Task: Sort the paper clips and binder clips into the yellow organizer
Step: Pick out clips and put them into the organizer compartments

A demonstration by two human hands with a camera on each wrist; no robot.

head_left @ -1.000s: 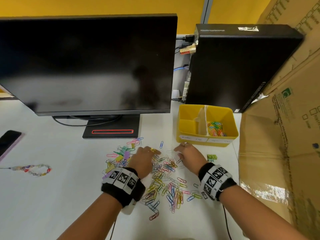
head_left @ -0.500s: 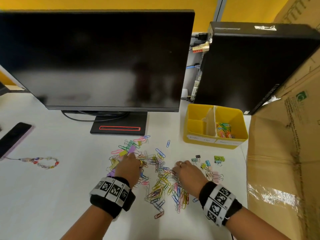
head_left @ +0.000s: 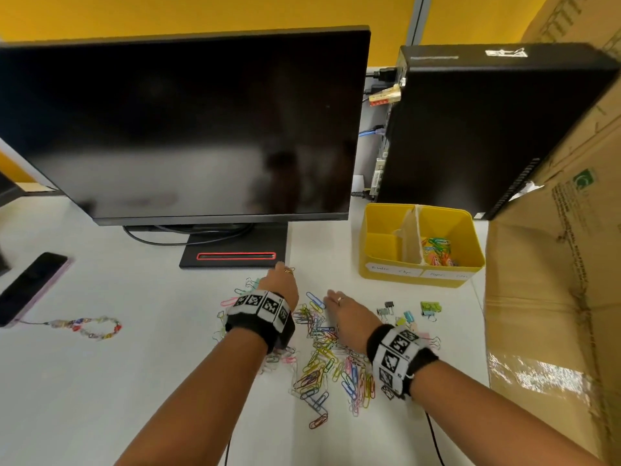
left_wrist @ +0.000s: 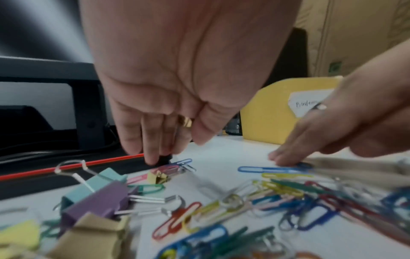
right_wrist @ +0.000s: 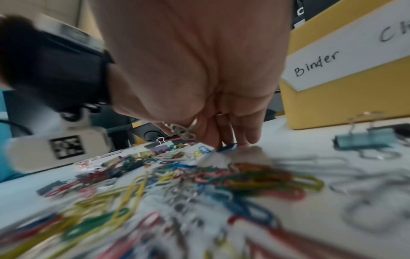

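Note:
A mixed pile of coloured paper clips lies on the white desk between my hands. My left hand reaches to the pile's far edge by the monitor base; its straight fingers touch a small dark clip among paper clips, thumb apart. Purple and teal binder clips lie nearer me. My right hand presses flat fingers on a blue paper clip. More binder clips lie to its right. The yellow organizer stands behind, with paper clips in its right compartment.
A black monitor on its base stands just beyond the left hand. A black computer case is behind the organizer, and a cardboard box walls the right side. A phone and a bead bracelet lie far left.
My left hand has moved forward and right, up to the monitor base. My right hand has slid forward onto the blue paper clip. Neither hand has lifted anything.

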